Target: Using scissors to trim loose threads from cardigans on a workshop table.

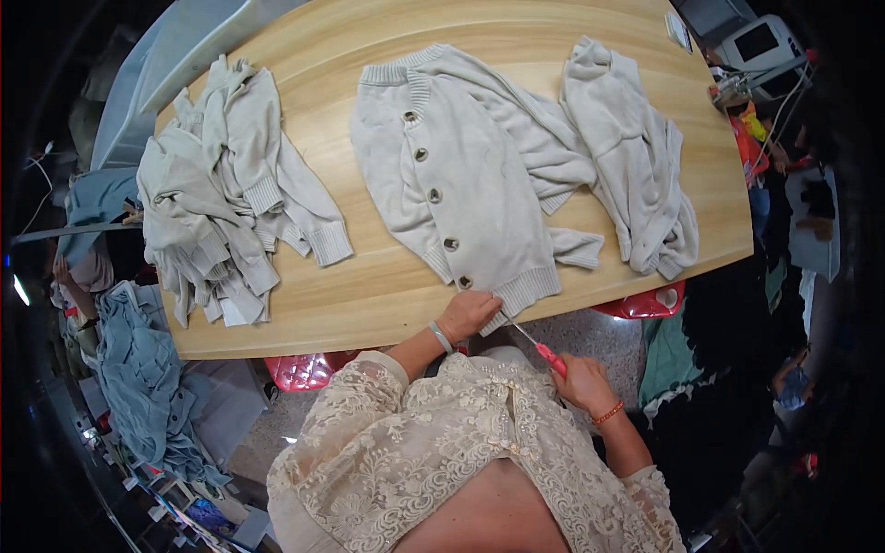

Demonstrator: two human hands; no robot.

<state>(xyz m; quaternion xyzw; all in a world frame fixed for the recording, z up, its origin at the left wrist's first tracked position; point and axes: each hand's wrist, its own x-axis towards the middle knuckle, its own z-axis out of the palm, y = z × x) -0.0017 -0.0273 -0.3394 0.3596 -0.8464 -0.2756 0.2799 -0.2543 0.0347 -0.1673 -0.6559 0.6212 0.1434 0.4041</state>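
Note:
A light grey-beige knitted cardigan lies spread on the wooden table, its dark buttons running down the front. My left hand is closed on the lower corner of its button band, at the table's near edge. In my right hand is a tool with a pinkish-red handle and a thin metal shaft; its exact kind is unclear. The shaft's tip reaches the ribbed hem beside my left fingers, where the contact point is too small to make out.
On the wooden table, a pile of similar knits lies left and another folded knit right. Red stools sit under the near edge. Blue-grey garments are heaped at left; a white device stands far right.

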